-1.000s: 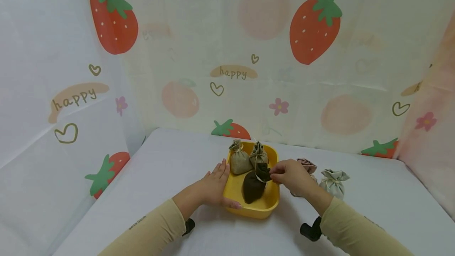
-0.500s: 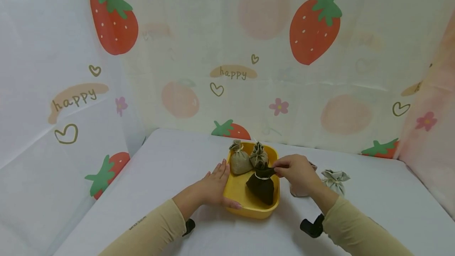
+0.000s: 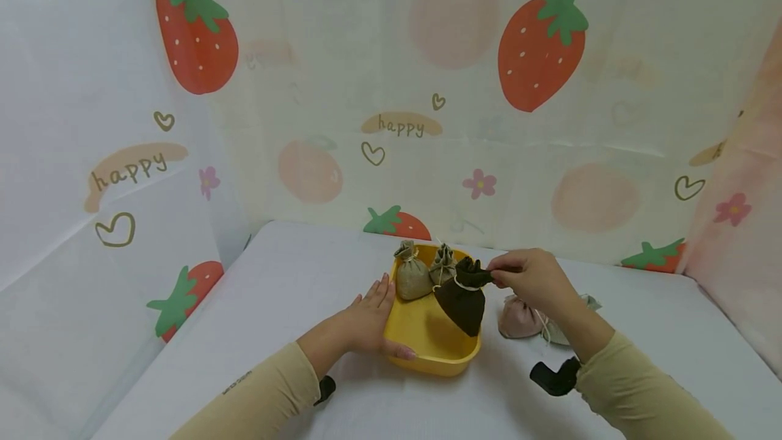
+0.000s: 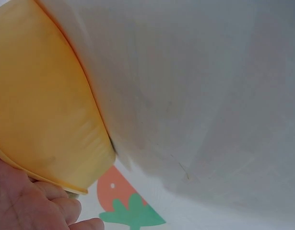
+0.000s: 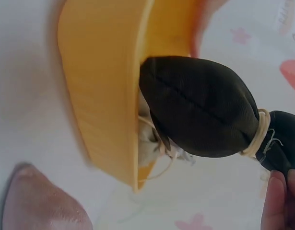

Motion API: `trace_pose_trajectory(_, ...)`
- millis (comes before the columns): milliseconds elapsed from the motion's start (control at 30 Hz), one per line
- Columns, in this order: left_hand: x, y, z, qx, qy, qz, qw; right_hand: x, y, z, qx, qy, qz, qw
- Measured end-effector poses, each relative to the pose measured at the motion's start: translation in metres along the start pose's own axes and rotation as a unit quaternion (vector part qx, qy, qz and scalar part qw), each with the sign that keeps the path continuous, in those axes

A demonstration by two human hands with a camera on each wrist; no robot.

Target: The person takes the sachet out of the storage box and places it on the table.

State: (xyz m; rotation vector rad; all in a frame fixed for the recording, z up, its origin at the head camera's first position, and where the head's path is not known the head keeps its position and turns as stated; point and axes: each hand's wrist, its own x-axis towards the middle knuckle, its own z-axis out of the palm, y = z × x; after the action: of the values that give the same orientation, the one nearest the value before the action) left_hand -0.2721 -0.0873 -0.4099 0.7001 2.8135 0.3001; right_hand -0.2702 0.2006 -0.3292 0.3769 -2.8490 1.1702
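My right hand [image 3: 534,280] pinches the gathered top of a dark drawstring pouch [image 3: 462,304]. In the right wrist view the pouch [image 5: 200,105] hangs by its neck, tied with a pale cord [image 5: 258,134], its bottom overlapping the rim of the yellow plastic bin [image 5: 104,86]. My left hand [image 3: 366,318] rests along the left side of the yellow bin [image 3: 421,358], fingers straight and thumb at the near rim. Inside the bin, at its far end, stand an olive-beige pouch [image 3: 413,280] and a second beige pouch [image 3: 442,267], partly hidden by the dark one.
Right of the bin, a pink pouch [image 3: 518,318] and a pale grey-green pouch [image 3: 554,333] sit on the white tabletop [image 3: 293,270]; my right forearm partly covers the pale one. A strawberry-print curtain [image 3: 391,87] stands behind the table.
My right hand has lifted the dark pouch from the bin's floor and carried it up and rightward toward the right rim. The pink pouch has come into fuller view. My left hand stays put.
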Motion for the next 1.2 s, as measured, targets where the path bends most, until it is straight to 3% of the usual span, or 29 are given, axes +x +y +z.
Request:
trace_pose_trajectory(300, 0.001, 0.001, 0.0, 0.005, -0.005, -0.006, 1.0, -0.012, 0.01, -0.028, -0.02, -0.009, -0.011, 1.0)
trace_pose_trajectory(500, 0.002, 0.002, -0.001, 0.012, -0.007, -0.009, 0.9999, -0.02, 0.025, -0.041, -0.023, -0.014, 0.004, 1.0)
trace_pose_trajectory(1200, 0.003, 0.004, -0.001, 0.092, -0.008, -0.023, 0.9955, -0.041, 0.053, -0.045, -0.032, -0.016, 0.019, 0.999)
